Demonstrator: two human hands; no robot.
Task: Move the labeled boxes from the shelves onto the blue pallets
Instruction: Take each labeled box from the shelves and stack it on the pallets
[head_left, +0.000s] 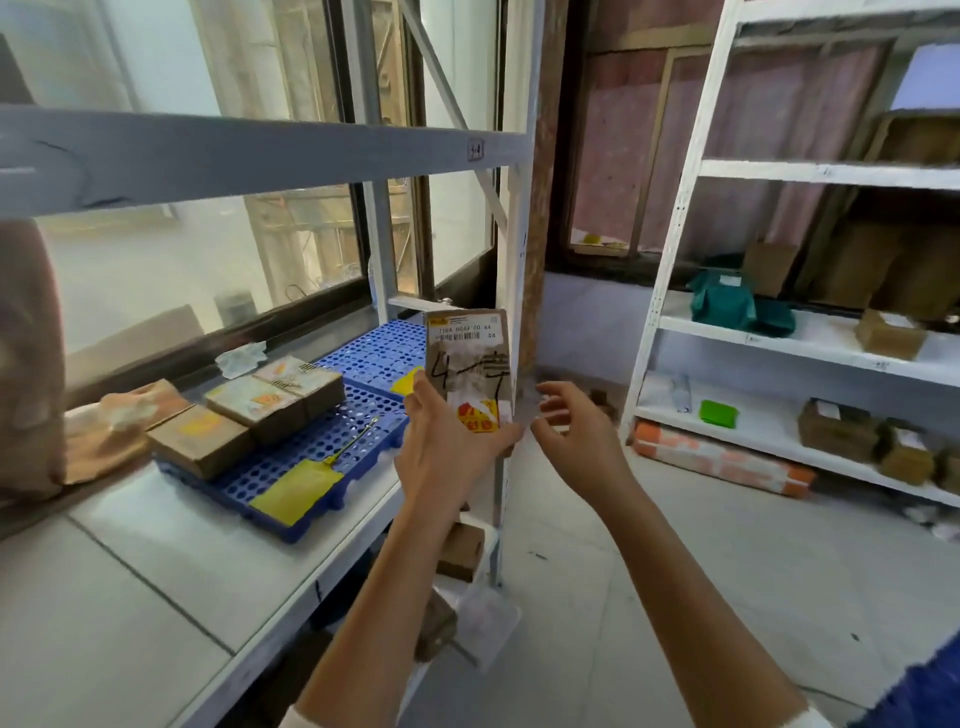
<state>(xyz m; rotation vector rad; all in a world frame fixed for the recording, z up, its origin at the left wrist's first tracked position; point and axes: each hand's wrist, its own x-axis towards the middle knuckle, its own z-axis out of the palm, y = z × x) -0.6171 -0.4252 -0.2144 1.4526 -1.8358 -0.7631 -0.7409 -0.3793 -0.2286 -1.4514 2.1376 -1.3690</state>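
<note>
Both forearms outstretched, left hand (447, 441) in a curled grip, right hand (576, 415) loosely spread beside.

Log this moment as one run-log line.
left hand: holds labeled box upright | right hand: open beside it | blue pallet: three boxes on it

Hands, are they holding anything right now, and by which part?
The left hand holds a labeled cardboard box upright by its lower end. The right hand is open beside it, holding nothing.
</note>
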